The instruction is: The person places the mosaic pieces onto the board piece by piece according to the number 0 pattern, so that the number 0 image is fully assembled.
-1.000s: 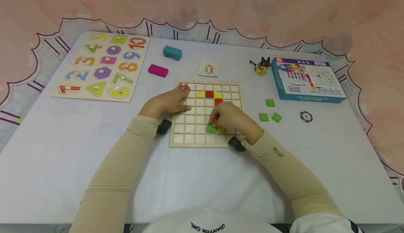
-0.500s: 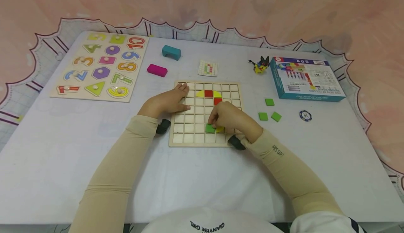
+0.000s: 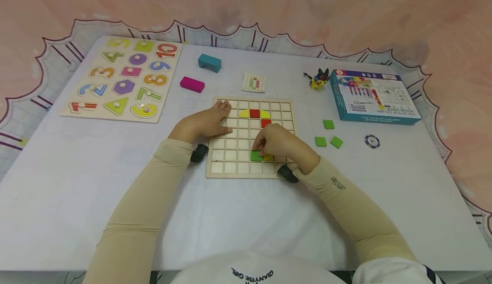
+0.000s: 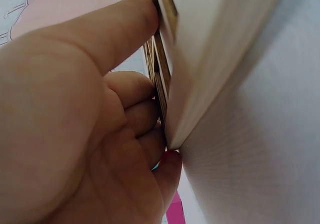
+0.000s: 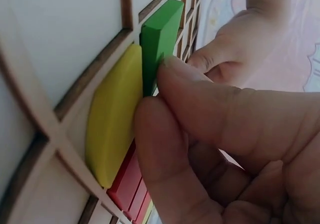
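A wooden grid board (image 3: pixel 224 175) lies on the white table. My left hand (image 3: pixel 204 124) rests along its left edge, fingers spread on the frame; the left wrist view has the thumb (image 4: pixel 125 21) on the near side of the rim. My right hand (image 3: pixel 279 142) pinches a green square tile (image 5: pixel 159 36) at its edge, and the tile stands partly proud of a cell. Beside it lies a yellow rounded tile (image 5: pixel 112 119). Red tiles (image 3: pixel 255 113) and yellow tiles (image 3: pixel 265 114) fill cells farther up; the right hand hides part of this column.
Three loose green tiles (image 3: pixel 320 142) and a poker chip (image 3: pixel 372 141) lie to the right. Behind them are a toy figure (image 3: pixel 318 80) and a flat box (image 3: pixel 378 96). A pattern card (image 3: pixel 254 83), magenta block (image 3: pixel 192 84), teal block (image 3: pixel 209 62) and number puzzle (image 3: pixel 173 79) lie beyond the board.
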{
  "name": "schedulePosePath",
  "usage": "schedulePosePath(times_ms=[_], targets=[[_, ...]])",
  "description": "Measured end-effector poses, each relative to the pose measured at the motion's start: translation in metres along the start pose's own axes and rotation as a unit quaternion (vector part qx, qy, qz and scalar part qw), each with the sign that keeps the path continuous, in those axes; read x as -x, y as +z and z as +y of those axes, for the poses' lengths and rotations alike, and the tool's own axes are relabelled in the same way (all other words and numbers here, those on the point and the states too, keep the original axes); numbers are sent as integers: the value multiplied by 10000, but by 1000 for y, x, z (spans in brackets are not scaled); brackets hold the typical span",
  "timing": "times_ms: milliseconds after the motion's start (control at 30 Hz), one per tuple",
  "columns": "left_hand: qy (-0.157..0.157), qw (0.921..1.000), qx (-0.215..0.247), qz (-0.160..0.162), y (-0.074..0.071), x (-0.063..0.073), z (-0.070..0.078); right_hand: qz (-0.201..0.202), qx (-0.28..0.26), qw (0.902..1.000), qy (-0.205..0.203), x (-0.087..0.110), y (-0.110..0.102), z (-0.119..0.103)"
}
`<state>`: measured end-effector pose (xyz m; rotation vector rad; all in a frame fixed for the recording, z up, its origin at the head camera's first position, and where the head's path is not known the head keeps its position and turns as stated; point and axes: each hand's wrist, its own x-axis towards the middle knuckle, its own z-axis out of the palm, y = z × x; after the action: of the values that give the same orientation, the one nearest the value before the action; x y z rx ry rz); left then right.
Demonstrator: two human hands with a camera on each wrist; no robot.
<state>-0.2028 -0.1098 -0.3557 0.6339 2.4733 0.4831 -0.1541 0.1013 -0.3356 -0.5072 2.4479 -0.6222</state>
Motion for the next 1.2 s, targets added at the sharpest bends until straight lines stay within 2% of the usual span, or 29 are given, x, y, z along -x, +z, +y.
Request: schedulePosePath(times_ms=[333, 500, 700, 900, 1067, 1200], targets=[[27, 10000, -10, 1, 0, -1, 1, 89, 68, 9999, -14, 0, -1, -1], [50, 10000, 13, 3, 0, 1, 2, 202, -29, 9998, -48, 4, -5, 5], [42, 10000, 31, 10, -1, 2, 3, 298, -22, 9995, 78, 16, -18, 23], [14, 10000, 13, 19, -2, 3, 3, 234, -35, 9988, 426, 30, -30, 43], [4, 10000, 2, 16, -1, 1, 2, 236, -70, 9970, 733, 42, -34, 61], [-19, 10000, -30, 3, 0, -1, 1, 199, -130, 9963, 825, 51, -36, 77]])
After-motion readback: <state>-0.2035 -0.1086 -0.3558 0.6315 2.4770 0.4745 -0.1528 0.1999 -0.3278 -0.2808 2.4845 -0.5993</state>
